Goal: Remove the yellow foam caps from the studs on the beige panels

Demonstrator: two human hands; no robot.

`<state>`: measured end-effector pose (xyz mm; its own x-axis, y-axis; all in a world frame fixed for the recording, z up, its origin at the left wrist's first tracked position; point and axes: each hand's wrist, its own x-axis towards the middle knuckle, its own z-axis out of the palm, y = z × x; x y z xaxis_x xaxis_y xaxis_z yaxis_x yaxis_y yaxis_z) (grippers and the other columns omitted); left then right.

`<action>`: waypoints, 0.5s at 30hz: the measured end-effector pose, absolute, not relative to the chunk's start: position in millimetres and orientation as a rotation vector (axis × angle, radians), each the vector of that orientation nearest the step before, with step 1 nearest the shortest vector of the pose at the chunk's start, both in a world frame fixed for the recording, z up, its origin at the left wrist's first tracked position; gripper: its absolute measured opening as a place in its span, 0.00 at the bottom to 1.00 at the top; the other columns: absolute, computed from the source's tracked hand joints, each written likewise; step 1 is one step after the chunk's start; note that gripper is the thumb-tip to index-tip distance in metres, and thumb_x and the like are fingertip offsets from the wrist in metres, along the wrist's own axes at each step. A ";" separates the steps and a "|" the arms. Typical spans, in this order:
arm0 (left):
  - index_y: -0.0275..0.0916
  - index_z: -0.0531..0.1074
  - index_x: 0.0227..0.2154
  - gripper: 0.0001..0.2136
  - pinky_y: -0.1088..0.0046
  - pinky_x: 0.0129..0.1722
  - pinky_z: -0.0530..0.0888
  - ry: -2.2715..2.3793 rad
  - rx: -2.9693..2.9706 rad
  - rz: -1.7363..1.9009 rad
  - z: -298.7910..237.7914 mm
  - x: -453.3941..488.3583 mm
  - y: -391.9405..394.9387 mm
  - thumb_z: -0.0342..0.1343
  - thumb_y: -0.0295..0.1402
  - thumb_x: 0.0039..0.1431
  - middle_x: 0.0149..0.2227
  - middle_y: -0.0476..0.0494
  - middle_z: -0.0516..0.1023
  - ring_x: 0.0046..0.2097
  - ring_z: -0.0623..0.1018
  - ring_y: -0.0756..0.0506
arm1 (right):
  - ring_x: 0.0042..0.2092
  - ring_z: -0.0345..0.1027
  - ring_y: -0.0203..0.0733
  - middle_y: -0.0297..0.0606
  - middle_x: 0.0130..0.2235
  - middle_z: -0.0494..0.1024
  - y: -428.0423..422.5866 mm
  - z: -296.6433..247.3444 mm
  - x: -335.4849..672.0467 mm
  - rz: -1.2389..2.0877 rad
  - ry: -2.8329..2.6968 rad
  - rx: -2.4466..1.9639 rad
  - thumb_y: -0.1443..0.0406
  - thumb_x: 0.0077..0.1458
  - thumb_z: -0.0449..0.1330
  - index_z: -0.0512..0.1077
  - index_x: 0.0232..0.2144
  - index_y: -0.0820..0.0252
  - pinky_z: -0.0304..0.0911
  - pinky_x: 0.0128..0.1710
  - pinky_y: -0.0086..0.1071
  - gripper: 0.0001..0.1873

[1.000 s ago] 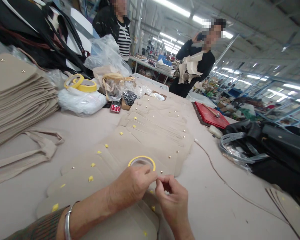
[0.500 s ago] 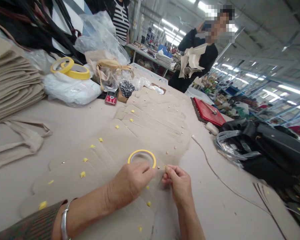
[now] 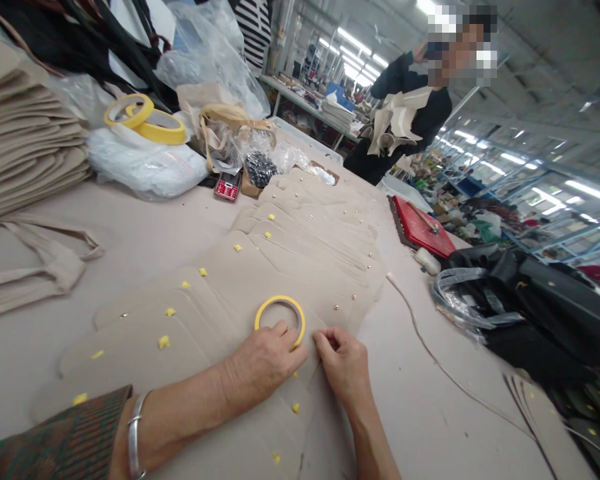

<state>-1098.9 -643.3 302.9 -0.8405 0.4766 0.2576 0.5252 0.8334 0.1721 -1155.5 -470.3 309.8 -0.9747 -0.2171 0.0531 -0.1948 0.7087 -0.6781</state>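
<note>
My left hand [image 3: 273, 353] is closed on the near edge of a roll of yellow tape [image 3: 260, 310], fingers curled at its rim. Just to the right, my right hand [image 3: 344, 360] presses its thumb and fingertips together low over the beige panels [image 3: 220, 293]; whatever is in that pinch is hidden. The flat panels overlap in a long fan across the table. Small yellow tape squares [image 3: 164, 342] sit on many of them, while small metal studs [image 3: 337, 307] show on others, mostly along the right side.
A stack of beige pieces [image 3: 30, 140] and two yellow tape rolls [image 3: 165, 128] are at the left. A red phone [image 3: 228, 187] lies behind the panels. On the right are a red slab [image 3: 420, 227], a cord [image 3: 430, 349] and black bags [image 3: 560, 287]. A person [image 3: 415, 113] stands beyond.
My right hand has shifted slightly left, and its fingertips now cover the stud that showed between the hands. The tape roll has tilted a little in my left hand.
</note>
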 end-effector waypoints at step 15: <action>0.39 0.67 0.33 0.04 0.67 0.28 0.67 -2.840 -0.757 -0.364 300.6 -1097.6 -644.3 0.54 0.24 0.60 0.33 0.43 0.72 0.35 0.70 0.40 | 0.33 0.73 0.40 0.38 0.32 0.80 -459.3 296.8 -1138.5 -1.041 3.052 -0.527 0.60 0.59 0.55 0.76 0.32 0.59 0.64 0.35 0.30 0.12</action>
